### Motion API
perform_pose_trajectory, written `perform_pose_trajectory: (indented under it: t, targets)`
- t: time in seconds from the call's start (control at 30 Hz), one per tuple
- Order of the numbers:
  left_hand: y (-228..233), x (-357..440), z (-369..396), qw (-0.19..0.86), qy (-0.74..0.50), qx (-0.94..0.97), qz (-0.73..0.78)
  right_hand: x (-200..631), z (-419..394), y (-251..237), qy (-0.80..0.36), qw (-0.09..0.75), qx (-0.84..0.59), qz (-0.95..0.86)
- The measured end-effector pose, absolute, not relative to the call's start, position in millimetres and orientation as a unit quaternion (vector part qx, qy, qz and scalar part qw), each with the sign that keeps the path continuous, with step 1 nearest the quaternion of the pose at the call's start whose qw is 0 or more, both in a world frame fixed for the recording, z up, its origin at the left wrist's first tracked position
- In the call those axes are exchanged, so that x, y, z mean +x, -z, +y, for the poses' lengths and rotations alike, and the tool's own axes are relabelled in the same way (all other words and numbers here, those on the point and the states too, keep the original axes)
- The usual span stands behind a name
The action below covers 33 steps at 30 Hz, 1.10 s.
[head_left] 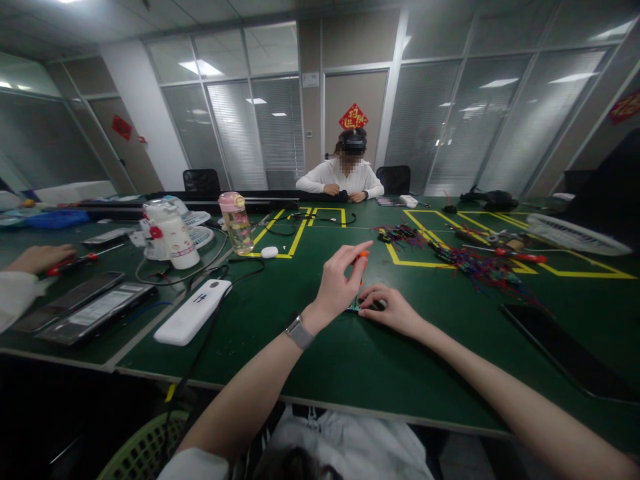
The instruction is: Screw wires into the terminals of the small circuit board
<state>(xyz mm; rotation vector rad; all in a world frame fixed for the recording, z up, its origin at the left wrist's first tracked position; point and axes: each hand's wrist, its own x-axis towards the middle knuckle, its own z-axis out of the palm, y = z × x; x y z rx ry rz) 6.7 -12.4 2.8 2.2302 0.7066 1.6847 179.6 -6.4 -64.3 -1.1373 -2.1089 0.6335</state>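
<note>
Near the middle of the green table, my left hand [340,280], with a watch on its wrist, is closed round a small orange-handled screwdriver [364,255]. The tool stands roughly upright, its handle partly hidden by my fingers; its tip is too small to make out. Just below it, a small green circuit board [353,309] lies at the table surface. Fingers of my right hand [393,311] pinch the board's right edge from the side, and part of the board is hidden behind my left wrist.
Left are a white power bank [194,312], a pink-lidded bottle [236,223], a white bottle [175,233] and a co-worker's hand [41,259] by a red screwdriver [70,263]. Right are wire bundles [475,265] and a black phone-like slab [565,347]. Another person [345,175] sits opposite.
</note>
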Motion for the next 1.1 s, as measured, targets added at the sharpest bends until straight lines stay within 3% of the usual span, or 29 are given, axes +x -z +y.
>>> perform_pose_trajectory:
  t: [0.17,0.53,0.83,1.1]
  targets:
    - [-3.5,7.1,-11.7,0.089,-0.606,0.742,0.273,180.3,-6.2,65.9,-0.240,0.331,-0.431,-0.804]
    - [-5.4,2.3,-11.8,0.133,-0.587,0.758,0.253,181.4,-4.9,67.3,-0.224,0.327,-0.422,-0.815]
    - [-3.2,4.3,-8.6,0.062,-0.618,0.723,0.301,180.9,-5.9,67.4,-0.227,0.332,-0.425,-0.811]
    - [-4.3,4.4,-12.7,0.120,-0.578,0.765,0.256,180.6,-5.9,66.0,-0.221,0.327,-0.424,-0.815]
